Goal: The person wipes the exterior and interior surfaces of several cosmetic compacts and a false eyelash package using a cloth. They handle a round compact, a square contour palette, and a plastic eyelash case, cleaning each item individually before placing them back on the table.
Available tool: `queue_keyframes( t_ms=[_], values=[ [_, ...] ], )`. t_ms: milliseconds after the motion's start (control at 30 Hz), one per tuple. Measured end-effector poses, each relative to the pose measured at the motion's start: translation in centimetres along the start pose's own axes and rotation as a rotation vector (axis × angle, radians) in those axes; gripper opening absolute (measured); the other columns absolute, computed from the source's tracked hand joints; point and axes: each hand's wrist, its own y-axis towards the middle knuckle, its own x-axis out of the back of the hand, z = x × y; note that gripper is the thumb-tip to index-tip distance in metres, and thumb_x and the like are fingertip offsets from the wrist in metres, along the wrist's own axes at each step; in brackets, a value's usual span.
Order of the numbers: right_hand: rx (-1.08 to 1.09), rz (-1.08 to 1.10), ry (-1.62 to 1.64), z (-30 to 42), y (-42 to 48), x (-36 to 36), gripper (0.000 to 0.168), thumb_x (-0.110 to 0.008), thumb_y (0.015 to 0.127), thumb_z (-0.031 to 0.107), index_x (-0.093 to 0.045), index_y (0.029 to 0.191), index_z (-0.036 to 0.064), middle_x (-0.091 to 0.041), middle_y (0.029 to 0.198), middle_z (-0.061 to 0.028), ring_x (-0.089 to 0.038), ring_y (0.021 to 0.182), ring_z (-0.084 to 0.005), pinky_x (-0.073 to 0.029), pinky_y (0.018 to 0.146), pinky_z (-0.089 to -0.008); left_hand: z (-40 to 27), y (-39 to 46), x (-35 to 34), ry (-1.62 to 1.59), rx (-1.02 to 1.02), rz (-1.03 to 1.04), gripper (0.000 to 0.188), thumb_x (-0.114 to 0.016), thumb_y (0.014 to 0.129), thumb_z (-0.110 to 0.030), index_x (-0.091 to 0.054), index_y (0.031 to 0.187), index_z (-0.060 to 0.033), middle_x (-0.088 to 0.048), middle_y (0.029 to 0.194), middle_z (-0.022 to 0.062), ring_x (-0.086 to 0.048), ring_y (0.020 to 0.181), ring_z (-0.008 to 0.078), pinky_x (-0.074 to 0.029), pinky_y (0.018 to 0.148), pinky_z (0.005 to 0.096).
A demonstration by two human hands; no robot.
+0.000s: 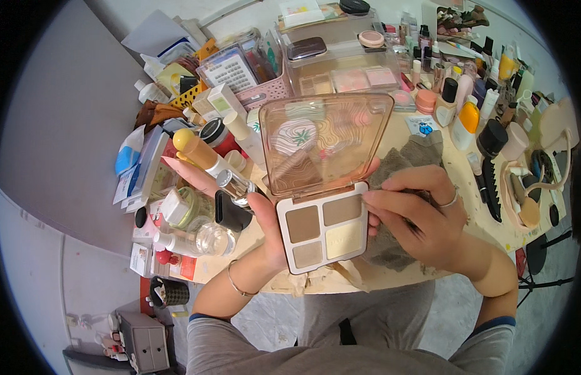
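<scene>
My left hand (267, 229) holds a four-pan makeup powder palette (321, 232) from its left side, with fingertips showing past its right edge. The palette's clear brownish lid (325, 140) stands raised, and other things show through it. Its pans hold two browns, a lighter beige and a pale cream powder. My right hand (417, 211) has its thumb and fingertips drawn together at the upper right brown pan. Whether those fingers grip something small cannot be made out. A brown-grey cloth (393, 251) lies under the right hand.
Bottles and jars crowd the left, including a clear round jar (215, 239) and a black cap (233, 211). At the back stand a pink basket (267, 91) and a clear drawer organizer (332, 65). A black comb (491, 192) and a beige pouch (511, 206) lie right.
</scene>
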Motion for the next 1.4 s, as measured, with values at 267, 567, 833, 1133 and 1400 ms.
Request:
queue_keyframes(
  t_ms=[267,567,833,1133,1400],
  values=[
    [0.156,-0.068,-0.039,-0.8,0.0,0.0,0.034,-0.069,0.056,0.0,-0.066,0.09,0.0,-0.057,0.091,-0.0064,-0.058,0.072,-0.0187,-0.049,0.06,-0.0261,0.3,-0.7,0.1,0.121,0.219,0.057,0.129,-0.015,0.056,-0.094,-0.016,0.143,0.0012,-0.045,0.129,0.0169,-0.051,0.113,0.026,-0.044,0.096,0.0422],
    [0.281,0.0,-0.082,-0.2,-0.6,0.0,0.038,-0.069,0.062,0.005,-0.066,0.099,0.004,-0.054,0.096,-0.0034,-0.057,0.08,-0.0169,-0.052,0.067,-0.0269,0.8,-0.9,-0.2,0.508,0.265,0.075,0.112,-0.009,0.068,-0.085,-0.019,0.143,-0.0019,-0.039,0.136,0.0149,-0.042,0.123,0.0222,-0.038,0.1,0.0362],
    [0.3,-0.003,-0.107,-0.1,-0.9,-0.1,0.038,-0.07,0.064,0.006,-0.068,0.102,0.007,-0.053,0.098,-0.0018,-0.057,0.08,-0.0158,-0.052,0.071,-0.0256,1.5,-1.3,0.0,0.546,0.293,0.044,0.105,-0.013,0.074,-0.081,-0.018,0.143,-0.0018,-0.029,0.143,0.0138,-0.033,0.13,0.0217,-0.033,0.104,0.0357],
    [0.031,-0.1,-0.086,-2.2,0.5,-0.3,0.015,-0.066,0.07,0.002,-0.064,0.085,0.003,-0.057,0.087,-0.0048,-0.058,0.072,-0.021,-0.048,0.062,-0.0296,0.7,0.5,1.6,-0.364,-0.034,-0.017,0.117,-0.024,0.068,-0.089,-0.021,0.142,0.0015,-0.049,0.125,0.017,-0.055,0.103,0.0327,-0.049,0.085,0.0453],
    [-0.426,0.358,-0.375,-7.2,0.1,1.2,0.007,-0.065,0.077,0.01,-0.063,0.081,0.005,-0.058,0.087,-0.0078,-0.059,0.079,-0.0258,-0.047,0.07,-0.0374,0.6,1.1,2.5,-0.423,-0.027,0.119,0.107,-0.025,0.073,-0.085,-0.02,0.145,-0.0054,-0.052,0.12,0.0152,-0.057,0.1,0.0308,-0.05,0.083,0.0468]
  ],
)
